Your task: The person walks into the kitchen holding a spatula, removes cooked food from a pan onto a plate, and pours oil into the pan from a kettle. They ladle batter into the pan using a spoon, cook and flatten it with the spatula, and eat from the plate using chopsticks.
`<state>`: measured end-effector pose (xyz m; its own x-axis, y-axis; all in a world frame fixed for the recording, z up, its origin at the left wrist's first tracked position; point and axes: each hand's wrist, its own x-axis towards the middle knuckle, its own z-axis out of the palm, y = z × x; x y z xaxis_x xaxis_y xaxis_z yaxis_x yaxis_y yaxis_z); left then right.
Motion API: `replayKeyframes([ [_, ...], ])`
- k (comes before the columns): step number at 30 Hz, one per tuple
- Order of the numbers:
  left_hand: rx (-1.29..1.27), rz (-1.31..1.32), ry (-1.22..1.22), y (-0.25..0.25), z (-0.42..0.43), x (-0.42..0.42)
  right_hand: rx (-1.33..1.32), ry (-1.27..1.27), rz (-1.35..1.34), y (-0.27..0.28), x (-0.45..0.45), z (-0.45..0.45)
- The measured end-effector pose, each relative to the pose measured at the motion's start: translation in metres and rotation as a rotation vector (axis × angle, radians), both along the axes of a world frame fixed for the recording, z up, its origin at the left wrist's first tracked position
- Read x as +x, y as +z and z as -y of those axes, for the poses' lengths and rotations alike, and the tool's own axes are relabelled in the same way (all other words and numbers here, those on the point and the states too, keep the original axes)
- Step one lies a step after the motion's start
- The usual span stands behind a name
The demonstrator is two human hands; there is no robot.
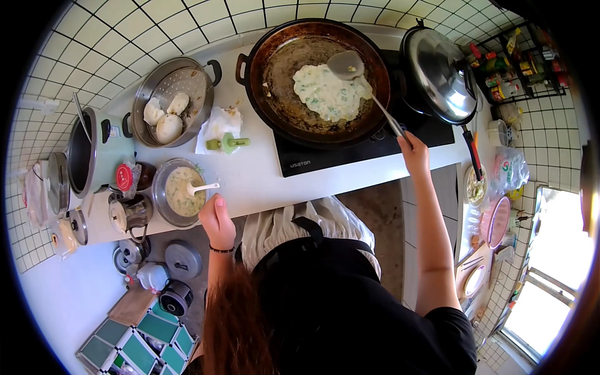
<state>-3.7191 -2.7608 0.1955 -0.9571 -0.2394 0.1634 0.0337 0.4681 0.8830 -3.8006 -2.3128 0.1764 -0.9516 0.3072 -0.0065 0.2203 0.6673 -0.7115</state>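
Right hand [412, 152] grips the spatula [345, 65] over a pancake [325, 97]; left hand [217, 224] by the bowl [160, 199], grip unclear

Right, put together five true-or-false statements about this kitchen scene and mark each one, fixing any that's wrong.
1. The right hand has its grip on the handle of the metal spatula. True.
2. The pancake in the wok is rolled up. False: it lies spread out flat.
3. A white spoon sits in the bowl of green-flecked batter. True.
4. The left hand is also on the spatula. False: it is well away from it, beside the bowl.
5. The perforated steamer pot holds nothing. False: three pale, rounded pieces lie in it.
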Motion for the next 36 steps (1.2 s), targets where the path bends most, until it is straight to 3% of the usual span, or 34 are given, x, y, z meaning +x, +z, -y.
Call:
replayKeyframes([
  [3, -0.013, -0.006, -0.005, 0.002, 0.0, -0.001, 0.022, -0.036, -0.022, 0.004, -0.001, -0.006],
  [10, -0.038, -0.012, -0.021, 0.0, -0.001, -0.004, -0.361, -0.124, 0.205, 0.021, 0.018, 0.018],
  [20, -0.016, -0.017, -0.044, 0.002, -0.004, -0.01, -0.128, -0.094, 0.178, 0.023, 0.019, 0.009],
  [36, -0.017, -0.024, -0.06, 0.001, -0.002, -0.015, -0.269, -0.236, 0.144, 0.035, 0.046, 0.021],
])
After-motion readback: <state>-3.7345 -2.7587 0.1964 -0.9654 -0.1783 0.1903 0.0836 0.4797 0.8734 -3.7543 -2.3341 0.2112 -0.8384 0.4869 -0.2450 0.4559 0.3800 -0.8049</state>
